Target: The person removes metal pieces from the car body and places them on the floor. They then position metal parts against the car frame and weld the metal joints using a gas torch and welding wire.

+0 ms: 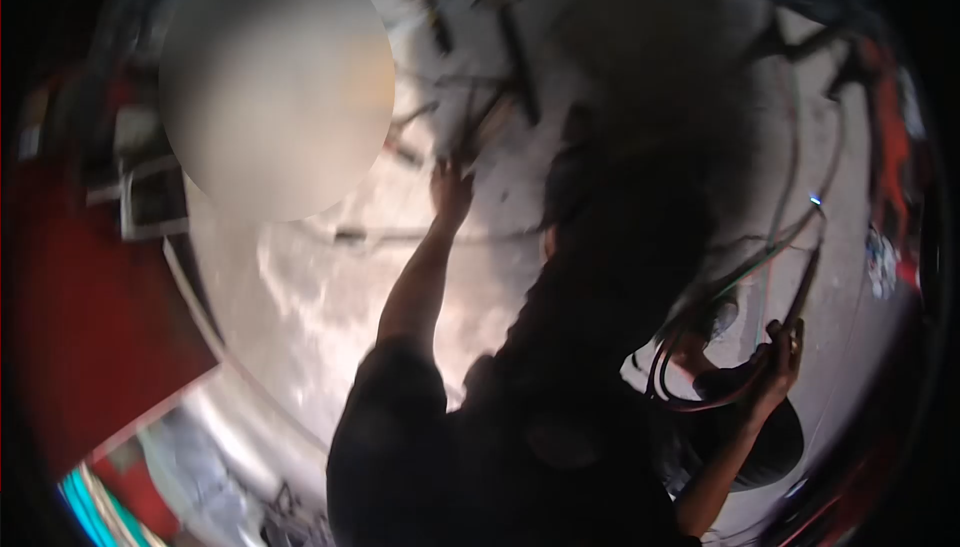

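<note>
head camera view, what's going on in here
A person in a dark top is working over a pale floor. Their right hand is closed around a dark rod, with a bright spot near its far end and a looped cable beside the hand. Their left hand reaches out to blurred dark tools; whether it grips one or only touches it can't be told. A T-shaped tool lies farther off.

The cable [690, 407] is dark at 4 o'clock, the sleeve [390, 397] black at 7. A panel [100, 317] shows red at 9 o'clock, a strip [85, 512] turquoise at 8.
</note>
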`<state>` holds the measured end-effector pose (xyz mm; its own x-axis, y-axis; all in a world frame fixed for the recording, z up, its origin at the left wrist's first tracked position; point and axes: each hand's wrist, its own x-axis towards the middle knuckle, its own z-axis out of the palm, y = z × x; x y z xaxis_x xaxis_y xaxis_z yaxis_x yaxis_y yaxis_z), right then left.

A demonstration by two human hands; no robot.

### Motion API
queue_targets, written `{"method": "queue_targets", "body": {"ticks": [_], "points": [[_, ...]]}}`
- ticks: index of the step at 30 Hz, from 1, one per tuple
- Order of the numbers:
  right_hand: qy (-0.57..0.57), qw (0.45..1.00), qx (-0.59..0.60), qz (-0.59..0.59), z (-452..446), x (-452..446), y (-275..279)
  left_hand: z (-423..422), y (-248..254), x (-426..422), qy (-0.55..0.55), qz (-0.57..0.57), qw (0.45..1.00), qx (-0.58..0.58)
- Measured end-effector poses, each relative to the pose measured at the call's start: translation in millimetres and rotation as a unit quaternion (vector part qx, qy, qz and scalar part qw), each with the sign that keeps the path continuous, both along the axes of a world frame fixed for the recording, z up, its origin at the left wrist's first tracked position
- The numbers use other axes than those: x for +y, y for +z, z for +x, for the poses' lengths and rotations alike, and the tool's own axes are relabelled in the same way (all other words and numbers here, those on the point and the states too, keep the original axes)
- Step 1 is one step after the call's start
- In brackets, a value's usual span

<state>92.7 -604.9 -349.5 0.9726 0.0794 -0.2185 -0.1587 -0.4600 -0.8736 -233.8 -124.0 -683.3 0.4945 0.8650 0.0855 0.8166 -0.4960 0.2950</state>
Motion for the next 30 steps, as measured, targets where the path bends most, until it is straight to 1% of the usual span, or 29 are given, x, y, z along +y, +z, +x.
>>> {"method": "queue_targets", "body": {"ticks": [1, 2, 3, 4, 5, 6, 7, 8, 9, 10, 11, 12, 15, 16, 17, 18, 20, 22, 23, 24, 26, 27, 28, 29, 30], "points": [[-0.003, 0.999, 0.005, 0.039, 1.2, -3.9, -3.3, -0.6, -31.0, 20.0, -0.055, -0.076, 0.996, 0.001], [0.044, 0.997, -0.06, 0.003, 2.7, -22.0, -20.6, 20.3, -44.5, 44.3, 0.005, -0.204, 0.976, 0.074], [0.017, 0.999, -0.042, 0.026, -1.6, -10.4, -6.0, 27.8, -28.1, 42.1, -0.048, -0.147, 0.988, 0.005], [-0.011, 0.998, -0.026, 0.05, -6.6, 2.0, 10.2, 43.9, -2.0, 38.7, -0.007, -0.172, 0.982, 0.082], [-0.044, 0.994, 0.013, 0.101, -6.8, 8.5, 21.4, 44.3, -7.2, 38.5, -0.03, -0.141, 0.989, 0.018], [-0.05, 0.991, 0.005, 0.122, -7.4, 9.8, 26.2, 44.1, -3.5, 38.2, -0.038, -0.147, 0.988, 0.007], [-0.046, 0.99, -0.012, 0.13, -6.7, 4.6, 26.7, 40.8, 18.0, 31.6, -0.108, -0.131, 0.985, -0.019], [-0.04, 0.989, -0.027, 0.138, -7.2, -0.4, 26.2, 39.7, 32.5, 22.4, -0.095, -0.16, 0.975, -0.125], [-0.035, 0.988, -0.039, 0.146, -8.1, -2.8, 24.3, 38.5, 58.7, 9.9, -0.088, -0.192, 0.954, -0.215], [-0.046, 0.986, -0.045, 0.152, -9.4, -3.5, 25.4, 46.8, 99.0, -6.4, -0.124, -0.136, 0.957, -0.224], [-0.054, 0.983, -0.051, 0.168, -11.6, -2.2, 28.3, 58.5, 150.8, -25.4, -0.119, -0.142, 0.947, -0.261], [-0.061, 0.98, -0.053, 0.18, -14.3, -0.6, 33.0, 68.7, 191.5, -38.7, -0.129, -0.126, 0.944, -0.277], [-0.061, 0.973, -0.05, 0.219, -18.8, 1.3, 35.4, 113.6, 277.9, -72.0, -0.088, -0.137, 0.939, -0.303], [-0.053, 0.968, -0.048, 0.239, -20.4, 0.0, 32.1, 130.5, 301.9, -80.3, -0.132, -0.109, 0.934, -0.315], [-0.047, 0.964, -0.048, 0.257, -22.5, -2.3, 31.0, 149.8, 325.6, -89.7, -0.16, -0.122, 0.924, -0.325], [-0.048, 0.955, -0.046, 0.289, -26.2, -1.2, 34.2, 167.9, 328.5, -94.8, -0.189, -0.105, 0.912, -0.349], [-0.034, 0.952, -0.057, 0.299, -30.9, -7.2, 33.5, 212.9, 350.5, -108.3, -0.25, -0.041, 0.888, -0.384], [-0.031, 0.95, -0.06, 0.305, -36.6, -12.5, 35.8, 273.3, 366.8, -94.7, -0.288, -0.038, 0.861, -0.417], [-0.038, 0.951, -0.069, 0.3, -38.5, -14.8, 38.6, 309.3, 401.0, -90.3, -0.247, -0.034, 0.879, -0.407], [-0.045, 0.952, -0.079, 0.291, -39.4, -17.7, 42.7, 357.4, 412.1, -66.6, -0.217, 0.099, 0.843, -0.483], [-0.059, 0.952, -0.083, 0.287, -43.5, -25.3, 46.9, 380.4, 498.1, -85.5, -0.203, -0.077, 0.853, -0.474], [-0.07, 0.948, -0.082, 0.3, -44.3, -26.1, 45.2, 380.3, 485.4, -85.2, -0.199, -0.005, 0.851, -0.487], [-0.078, 0.945, -0.078, 0.309, -49.4, -30.9, 44.7, 376.7, 451.7, -87.8, -0.189, 0.065, 0.845, -0.495], [-0.074, 0.943, -0.086, 0.314, -48.8, -32.8, 44.5, 379.8, 425.9, -86.3, -0.189, 0.135, 0.827, -0.511], [-0.077, 0.939, -0.101, 0.32, -47.2, -35.8, 41.9, 364.7, 399.5, -84.4, -0.207, 0.113, 0.825, -0.514]]}}
